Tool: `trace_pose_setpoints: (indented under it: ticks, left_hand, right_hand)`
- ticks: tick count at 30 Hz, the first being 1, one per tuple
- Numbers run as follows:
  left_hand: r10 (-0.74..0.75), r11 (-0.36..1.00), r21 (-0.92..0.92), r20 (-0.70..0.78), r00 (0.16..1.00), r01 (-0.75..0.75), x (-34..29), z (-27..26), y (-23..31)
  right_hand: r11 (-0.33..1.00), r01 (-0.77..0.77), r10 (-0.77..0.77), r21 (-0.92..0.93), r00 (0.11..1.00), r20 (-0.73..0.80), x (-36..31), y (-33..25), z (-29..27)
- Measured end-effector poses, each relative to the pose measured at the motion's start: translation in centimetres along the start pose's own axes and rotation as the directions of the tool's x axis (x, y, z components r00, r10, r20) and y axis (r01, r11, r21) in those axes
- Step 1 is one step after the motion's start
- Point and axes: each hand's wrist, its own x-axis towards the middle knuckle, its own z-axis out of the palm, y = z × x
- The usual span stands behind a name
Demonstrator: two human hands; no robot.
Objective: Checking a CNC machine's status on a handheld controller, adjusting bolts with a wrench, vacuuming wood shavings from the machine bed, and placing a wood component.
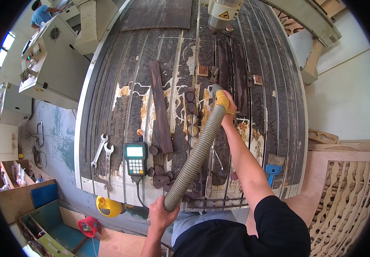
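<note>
A ribbed grey vacuum hose (198,156) runs up across the machine bed from the near edge. My left hand (162,213) is wrapped round its lower length. Farther forward, my right hand (229,109) grips the hose's upper end, which is bound in yellow tape. The nozzle (216,88) points at the bed beside a dark wooden strip (222,64) and a small clamp block (213,73). Left of the hose lies a long dark board (161,107). Dark round discs (162,176) are heaped near the front edge, partly behind the hose.
A spindle head (223,15) hangs over the far bed. Two wrenches (103,154) and a handheld controller (135,159) with a cable lie left. A blue brush (274,169) lies right. Past the front edge sits a yellow watering can (108,207). A person (43,15) stands far left.
</note>
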Motion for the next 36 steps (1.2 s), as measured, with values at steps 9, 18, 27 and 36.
trace_pose_setpoints:
  ticks: [9,18,27,36]
  left_hand:
    - [0.089,0.996,0.001,0.098,0.991,-0.089,0.0,-1.4,-2.5]
    - [0.123,0.988,0.082,0.063,0.99,-0.128,3.4,-0.5,2.7]
    - [0.137,0.984,0.094,0.16,0.978,-0.153,7.8,5.0,7.3]
    - [-0.026,0.984,0.18,0.18,0.983,-0.007,12.8,7.7,8.6]
  right_hand:
    - [0.956,-0.293,0.293,-0.002,0.954,0.069,-5.8,-4.9,-4.4]
    - [0.94,-0.269,0.305,0.208,0.938,-0.162,-0.1,-1.0,-2.7]
    - [0.911,-0.198,0.223,0.362,0.974,-0.027,10.6,8.3,-0.5]
    - [0.996,0.074,-0.072,0.039,0.996,-0.054,19.3,8.8,1.3]
